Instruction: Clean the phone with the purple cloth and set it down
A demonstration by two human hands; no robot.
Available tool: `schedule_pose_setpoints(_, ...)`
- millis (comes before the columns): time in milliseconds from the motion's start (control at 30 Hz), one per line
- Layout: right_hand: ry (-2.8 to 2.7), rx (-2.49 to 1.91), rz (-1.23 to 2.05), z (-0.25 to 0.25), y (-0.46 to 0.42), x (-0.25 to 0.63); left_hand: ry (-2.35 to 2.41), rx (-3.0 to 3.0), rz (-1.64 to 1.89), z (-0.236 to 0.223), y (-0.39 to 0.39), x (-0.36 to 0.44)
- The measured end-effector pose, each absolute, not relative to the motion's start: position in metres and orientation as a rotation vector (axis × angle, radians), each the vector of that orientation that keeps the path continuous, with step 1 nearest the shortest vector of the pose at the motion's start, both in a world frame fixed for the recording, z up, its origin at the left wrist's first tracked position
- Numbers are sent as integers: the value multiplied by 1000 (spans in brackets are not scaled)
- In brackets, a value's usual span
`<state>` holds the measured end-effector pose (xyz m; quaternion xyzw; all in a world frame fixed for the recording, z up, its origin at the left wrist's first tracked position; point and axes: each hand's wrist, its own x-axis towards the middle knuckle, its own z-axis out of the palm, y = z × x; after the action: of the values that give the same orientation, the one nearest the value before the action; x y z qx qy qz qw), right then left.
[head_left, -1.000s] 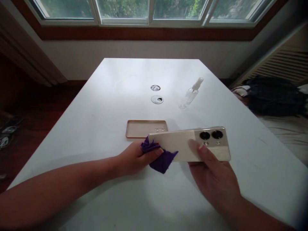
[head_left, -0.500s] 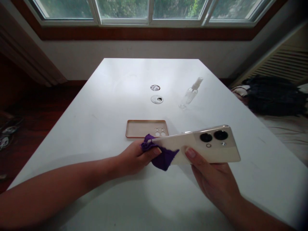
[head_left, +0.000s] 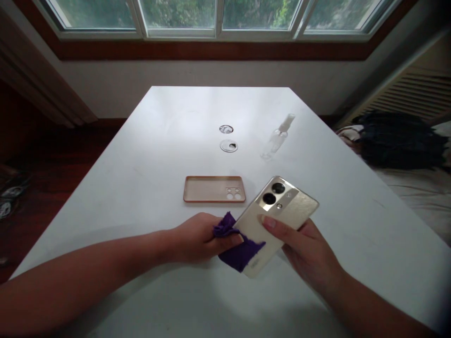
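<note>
My right hand (head_left: pixel 305 251) grips a gold phone (head_left: pixel 282 213), back side up, its two round camera lenses pointing away from me. The phone is angled, its near end toward my left hand. My left hand (head_left: pixel 199 237) pinches a small purple cloth (head_left: pixel 239 251) against the phone's near left edge. Just beyond the hands a beige phone case (head_left: pixel 213 189) lies open side up on the white table (head_left: pixel 148 155).
A small clear spray bottle (head_left: pixel 276 136) stands at the far right of the table. Two round cable-hole fittings (head_left: pixel 228 139) sit in the table's middle. A bed with a dark bundle (head_left: pixel 398 141) lies to the right. Windows run along the far wall.
My right hand has turned the phone from lying sideways to pointing away from me, camera end now far. The left hand with the cloth shifted slightly right and nearer.
</note>
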<state>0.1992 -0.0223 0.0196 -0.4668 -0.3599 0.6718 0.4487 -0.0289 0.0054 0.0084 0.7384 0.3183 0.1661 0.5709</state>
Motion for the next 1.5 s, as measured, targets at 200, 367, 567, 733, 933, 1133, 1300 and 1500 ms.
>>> schedule_pose_setpoints(200,-1100,-1133,1878,14,-33,193,760,1805,398,13,8,-27)
schedule_pose_setpoints(367,-1053,-1143,1778,10,-37,186,791,1654,475,14,6,-25)
schedule_pose_setpoints(567,-1061,-944,1835,18,-42,182,922,1423,643,2,3,-20)
schedule_pose_setpoints(733,-1232,-1034,1737,16,-48,182,1020,1264,821,-4,3,-15)
schedule_pose_setpoints(933,-1362,-1152,1684,15,-44,190,939,1229,869,-6,2,-14)
schedule_pose_setpoints(1133,-1499,-1158,1746,19,-39,195,988,1138,984,-8,4,-14)
schedule_pose_setpoints(1300,-1544,-1171,1782,23,-36,199,1011,1070,1075,-4,5,-14)
schedule_pose_setpoints(1500,-1605,-1182,1772,38,-33,212,1010,955,1116,-2,5,-10)
